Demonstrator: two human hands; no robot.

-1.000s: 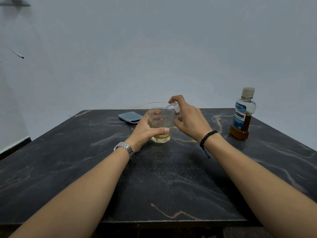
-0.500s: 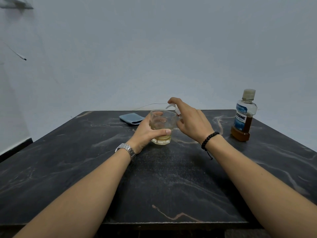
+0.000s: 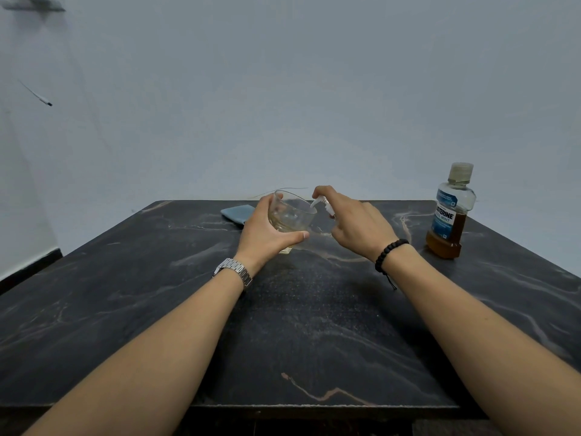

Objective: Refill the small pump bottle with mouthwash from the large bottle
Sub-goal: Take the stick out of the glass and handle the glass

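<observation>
My left hand [image 3: 262, 232] grips a clear glass tumbler [image 3: 290, 215] with a little pale yellow liquid, tilted toward the right above the black marble table [image 3: 314, 325]. My right hand [image 3: 355, 221] holds the small pump bottle [image 3: 325, 207], index finger on top of its white pump head, the nozzle pointing into the glass rim. The bottle's body is mostly hidden behind my fingers. The large mouthwash bottle [image 3: 451, 212] stands capped at the right, amber liquid low in it, blue label facing me.
A blue-grey folded cloth or case [image 3: 237, 214] lies at the table's far edge behind the glass. A thin wire [image 3: 283, 189] runs along the back edge. A pale wall stands behind the table.
My left hand has lifted and tilted the glass toward the pump nozzle. My right hand stays on the pump bottle. The camera has shifted slightly.
</observation>
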